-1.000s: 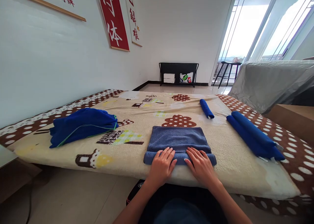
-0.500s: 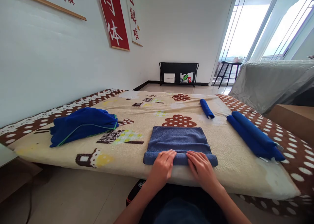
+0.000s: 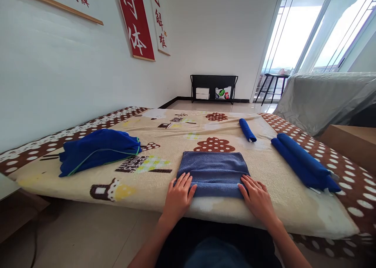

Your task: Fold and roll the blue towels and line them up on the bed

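Slate-blue towel (image 3: 216, 164) steadied at both ends of its turned-up near edge

The towel lies on the cream patterned blanket (image 3: 279, 178) at the near side of the bed, squarely before the person; its near edge is turned up into a thick strip, rolled or folded, which cannot be told from here; a shallow ridge crosses the cloth just beyond.

Turning this strip evenly would seem to call for matched pressure at both ends, so that neither side runs ahead; the ridge is best smoothed outward first, since a trapped crease would probably leave the bundle lumpy; the side edges should stay in line at each turn.

The left hand (image 3: 179, 191) rests palm down over the left end, fingers lying close with slight gaps, thumb spread inward onto the strip; the right hand (image 3: 257, 195) mirrors it at the right end, fingers gently curved and near together, thumb angled inward; both touch the towel, and no pinch shows, though whatever lies beneath the palms is hidden.
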A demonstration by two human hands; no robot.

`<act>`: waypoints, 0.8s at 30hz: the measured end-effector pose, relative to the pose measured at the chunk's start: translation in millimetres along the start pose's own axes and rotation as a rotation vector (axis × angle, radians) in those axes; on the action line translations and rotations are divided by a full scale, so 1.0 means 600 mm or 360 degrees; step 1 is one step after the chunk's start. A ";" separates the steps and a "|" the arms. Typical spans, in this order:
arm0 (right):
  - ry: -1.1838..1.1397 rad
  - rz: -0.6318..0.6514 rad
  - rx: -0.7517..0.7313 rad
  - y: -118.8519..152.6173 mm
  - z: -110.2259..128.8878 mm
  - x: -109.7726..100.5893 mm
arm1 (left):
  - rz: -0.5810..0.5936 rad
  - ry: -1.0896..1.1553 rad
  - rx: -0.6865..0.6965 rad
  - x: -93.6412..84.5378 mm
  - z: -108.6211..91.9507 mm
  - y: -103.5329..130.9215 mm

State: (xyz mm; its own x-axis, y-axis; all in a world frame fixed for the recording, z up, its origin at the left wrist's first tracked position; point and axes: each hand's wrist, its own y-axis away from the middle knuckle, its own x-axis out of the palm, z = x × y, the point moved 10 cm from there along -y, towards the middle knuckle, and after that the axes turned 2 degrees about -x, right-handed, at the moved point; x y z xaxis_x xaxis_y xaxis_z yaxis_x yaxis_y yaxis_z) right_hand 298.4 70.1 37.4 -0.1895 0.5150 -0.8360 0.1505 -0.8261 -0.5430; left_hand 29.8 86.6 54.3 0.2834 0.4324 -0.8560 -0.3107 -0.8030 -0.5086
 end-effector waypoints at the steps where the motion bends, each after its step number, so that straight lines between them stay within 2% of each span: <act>1: 0.0028 -0.0020 0.0005 0.003 -0.005 -0.002 | -0.0010 -0.0016 -0.0005 -0.002 0.004 0.002; 4: 0.0093 -0.0100 0.0049 0.004 0.002 -0.013 | -0.0070 0.0025 0.0037 -0.010 -0.011 0.003; 7: -0.0045 -0.0139 0.0009 -0.008 0.046 -0.022 | -0.0070 0.0255 0.0203 -0.016 -0.064 -0.004; 9: -0.0264 -0.0059 -0.0157 -0.020 0.096 -0.017 | 0.0000 0.0411 0.0285 -0.013 -0.103 -0.011; 11: -0.0439 0.0080 -0.0318 -0.029 0.142 -0.006 | 0.0099 0.0464 0.0279 -0.002 -0.130 -0.018; 14: -0.0476 0.0222 -0.0323 -0.039 0.165 0.011 | 0.0192 0.0398 0.0219 0.016 -0.145 -0.025; 16: -0.0417 0.0241 -0.0219 -0.043 0.150 0.017 | 0.0176 0.0329 0.0186 0.021 -0.136 -0.026; 18: -0.0344 0.0230 -0.0112 -0.043 0.121 0.020 | 0.0140 0.0253 0.0141 0.023 -0.113 -0.024; 24: -0.0187 0.0114 0.0118 -0.022 0.015 0.019 | 0.0036 0.0056 -0.0061 0.012 -0.005 -0.008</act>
State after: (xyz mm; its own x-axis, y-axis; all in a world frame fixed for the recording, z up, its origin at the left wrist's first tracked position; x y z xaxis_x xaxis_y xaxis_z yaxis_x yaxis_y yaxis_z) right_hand 285.4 84.7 35.4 -0.2936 0.4277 -0.8549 0.0963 -0.8765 -0.4716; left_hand 35.9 92.4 50.7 0.3086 0.4000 -0.8630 -0.2824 -0.8278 -0.4847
